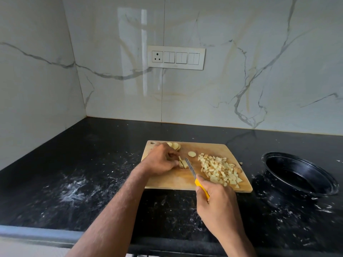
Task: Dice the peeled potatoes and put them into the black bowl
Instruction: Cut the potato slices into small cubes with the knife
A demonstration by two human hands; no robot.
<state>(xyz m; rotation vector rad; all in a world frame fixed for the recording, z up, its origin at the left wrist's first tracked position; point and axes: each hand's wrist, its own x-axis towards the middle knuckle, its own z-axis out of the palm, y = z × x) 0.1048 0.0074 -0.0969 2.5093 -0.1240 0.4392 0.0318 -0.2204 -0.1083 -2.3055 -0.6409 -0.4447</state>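
Note:
A wooden cutting board (174, 179) lies on the black counter. My left hand (160, 160) pinches a small stack of potato strips (182, 163) on the board. My right hand (216, 201) grips the yellow handle of a knife (191, 168), whose blade rests against the strips on their right side. A heap of diced potato (220, 168) covers the right part of the board. Round potato slices (175, 145) lie at the far left edge, with one single slice (191, 154) near the middle. The black bowl (298, 175) stands to the right of the board, with nothing visible in it.
The black stone counter (74, 182) carries white smears and specks. Marble walls close off the back and the left. A switch panel with a socket (176, 57) is set in the back wall. The counter's front edge (37, 232) runs just below my forearms.

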